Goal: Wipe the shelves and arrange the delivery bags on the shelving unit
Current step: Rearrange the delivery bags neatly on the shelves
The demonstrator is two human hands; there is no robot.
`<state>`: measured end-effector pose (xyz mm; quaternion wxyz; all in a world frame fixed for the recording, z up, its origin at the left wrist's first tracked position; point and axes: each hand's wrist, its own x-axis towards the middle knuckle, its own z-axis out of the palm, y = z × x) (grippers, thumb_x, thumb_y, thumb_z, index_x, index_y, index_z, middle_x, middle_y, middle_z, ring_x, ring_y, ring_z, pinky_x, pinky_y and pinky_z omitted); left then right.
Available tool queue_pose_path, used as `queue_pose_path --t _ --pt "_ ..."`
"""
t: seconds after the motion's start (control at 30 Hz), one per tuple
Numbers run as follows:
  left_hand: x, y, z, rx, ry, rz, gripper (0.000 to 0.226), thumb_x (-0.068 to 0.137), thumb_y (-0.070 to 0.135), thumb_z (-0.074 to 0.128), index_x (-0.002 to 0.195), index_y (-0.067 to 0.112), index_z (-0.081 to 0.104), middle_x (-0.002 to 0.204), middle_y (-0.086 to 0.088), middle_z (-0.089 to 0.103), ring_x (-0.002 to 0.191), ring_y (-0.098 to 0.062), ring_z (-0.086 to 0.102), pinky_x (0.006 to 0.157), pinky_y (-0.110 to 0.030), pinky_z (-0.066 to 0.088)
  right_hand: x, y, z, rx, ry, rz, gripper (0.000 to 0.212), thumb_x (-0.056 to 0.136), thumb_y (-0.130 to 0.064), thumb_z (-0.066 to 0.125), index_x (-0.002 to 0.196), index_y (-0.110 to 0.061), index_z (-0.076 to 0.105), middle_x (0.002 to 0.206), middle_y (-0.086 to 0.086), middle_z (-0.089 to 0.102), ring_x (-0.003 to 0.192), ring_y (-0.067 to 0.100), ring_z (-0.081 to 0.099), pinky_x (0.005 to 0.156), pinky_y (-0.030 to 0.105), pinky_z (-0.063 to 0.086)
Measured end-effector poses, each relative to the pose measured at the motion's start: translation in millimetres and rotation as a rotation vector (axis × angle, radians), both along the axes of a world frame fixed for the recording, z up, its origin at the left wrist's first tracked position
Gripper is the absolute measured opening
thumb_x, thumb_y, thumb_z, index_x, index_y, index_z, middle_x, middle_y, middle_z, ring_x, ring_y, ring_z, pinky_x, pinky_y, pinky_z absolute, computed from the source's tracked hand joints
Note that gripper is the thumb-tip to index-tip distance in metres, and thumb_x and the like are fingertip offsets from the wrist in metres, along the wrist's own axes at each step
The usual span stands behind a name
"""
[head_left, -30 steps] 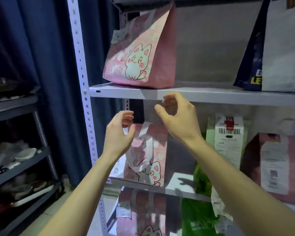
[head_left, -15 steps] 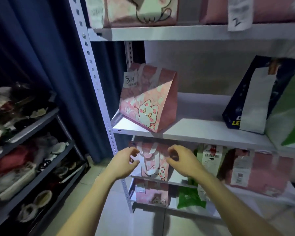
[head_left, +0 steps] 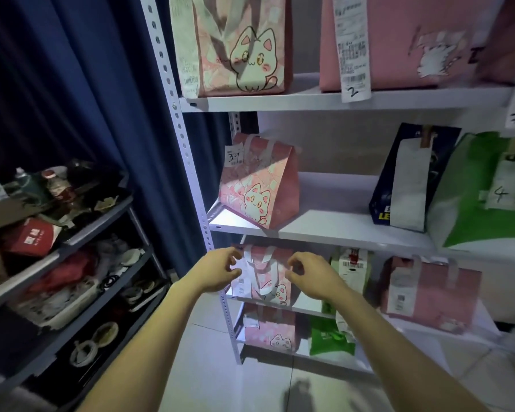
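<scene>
Top cat bag [head_left: 232, 46] and pink bag tagged "2" [head_left: 399, 40] are cut off by the upper edge. The green bag marked "4" [head_left: 482, 197] is clipped at the right. All bags are closed, so their contents are hidden. On the white shelving unit [head_left: 324, 236], the third shelf down holds the low cat bag [head_left: 265, 283], partly covered by both hands. The left hand [head_left: 217, 272] and right hand [head_left: 312, 278] are held at its handles with fingers loosely curled and apart, nothing seen gripped; contact cannot be told. The "34" cat bag [head_left: 259, 188] is set one shelf above. The dark rack [head_left: 72, 242] at left is filled with dim clutter, mostly unreadable.
</scene>
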<state>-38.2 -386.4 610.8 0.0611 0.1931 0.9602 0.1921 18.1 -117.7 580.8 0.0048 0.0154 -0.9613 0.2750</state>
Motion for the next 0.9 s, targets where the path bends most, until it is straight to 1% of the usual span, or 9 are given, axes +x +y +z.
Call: queue_pose_path --t 0.13,0.27,0.43,0.53,0.6,0.7,0.77,0.83,0.9 --pt "-5.2 1.4 11.3 0.042 0.063 0.027 0.035 0.103 0.029 0.070 0.136 0.020 0.064 0.133 0.000 0.071 0.106 -0.014 0.068 0.092 -0.026 0.053 -7.2 -6.7 9.2 -0.049 0.022 -0.045 0.026 0.098 -0.040 0.066 0.118 -0.024 0.069 0.117 -0.005 0.068 0.100 0.012 0.063 0.089 0.032 0.056" --pt "-38.5 -1.9 14.8 0.119 0.130 0.080 0.041 0.101 0.029 0.070 0.141 0.020 0.063 0.139 -0.001 0.069 0.120 -0.019 0.068 0.106 -0.039 0.056 -38.0 -19.8 19.9 -0.128 0.080 -0.145 0.026 0.099 -0.039 0.066 0.118 -0.022 0.069 0.116 -0.004 0.071 0.097 0.013 0.064 0.082 0.029 0.051" --pt "-105.5 -8.4 11.1 0.207 0.137 0.082 0.056 0.099 0.030 0.069 0.152 0.022 0.052 0.153 -0.002 0.054 0.126 -0.018 0.062 0.110 -0.039 0.050 -93.5 -38.1 25.4 -0.189 0.177 -0.346 0.050 0.094 -0.049 0.072 0.132 -0.017 0.063 0.131 0.001 0.067 0.111 0.019 0.065 0.089 0.034 0.054" --pt "-144.9 -6.8 10.3 0.256 0.093 0.115 0.068 0.101 0.027 0.070 0.161 0.020 0.038 0.160 -0.008 0.040 0.108 -0.013 0.057 0.108 -0.036 0.045 -124.2 -48.7 24.5 -0.200 0.184 -0.432 0.068 0.088 -0.061 0.074 0.137 -0.018 0.055 0.138 0.003 0.062 0.117 0.024 0.063 0.094 0.042 0.057" --pt "-167.4 -0.9 11.1 0.339 0.064 0.132 0.079 0.100 0.023 0.071 0.166 0.018 0.028 0.164 -0.011 0.032 0.109 -0.013 0.058 0.106 -0.033 0.044 -139.8 -52.9 24.4 -0.208 0.169 -0.460 0.075 0.086 -0.062 0.075 0.140 -0.017 0.051 0.142 0.004 0.058 0.122 0.027 0.062 0.098 0.046 0.056" --pt "-199.9 6.4 9.9 0.446 0.025 0.173 0.102 0.095 0.021 0.080 0.172 0.019 0.012 0.172 -0.011 0.020 0.122 -0.013 0.053 0.107 -0.029 0.040 -155.8 -51.0 18.9 -0.142 0.160 -0.478 0.057 0.093 -0.057 0.071 0.131 -0.018 0.057 0.135 0.002 0.061 0.115 0.025 0.064 0.089 0.041 0.057" --pt "-218.3 7.1 5.0 0.494 -0.034 0.214 0.121 0.088 0.018 0.087 0.173 0.021 0.002 0.175 -0.009 0.016 0.146 -0.021 0.044 0.121 -0.036 0.037 -161.6 -42.1 13.2 -0.142 0.179 -0.516 0.040 0.097 -0.047 0.069 0.126 -0.021 0.061 0.129 0.001 0.065 0.113 0.024 0.066 0.086 0.039 0.059" --pt "-230.4 6.3 -0.1 0.540 -0.085 0.215 0.126 0.082 0.015 0.089 0.172 0.021 0.001 0.174 -0.008 0.029 0.156 -0.028 0.038 0.124 -0.044 0.040 -165.9 -30.5 9.8 -0.185 0.197 -0.569 0.029 0.099 -0.037 0.068 0.122 -0.021 0.063 0.126 0.002 0.070 0.112 0.026 0.069 0.089 0.045 0.063" --pt "-234.8 4.7 -5.1 0.563 -0.117 0.178 0.117 0.079 0.014 0.090 0.169 0.021 0.015 0.157 0.000 0.054 0.140 -0.025 0.057 0.108 -0.035 0.049 -170.2 -21.7 8.3 -0.229 0.167 -0.595 0.028 0.099 -0.032 0.068 0.123 -0.019 0.061 0.128 0.004 0.071 0.113 0.029 0.070 0.091 0.050 0.063"
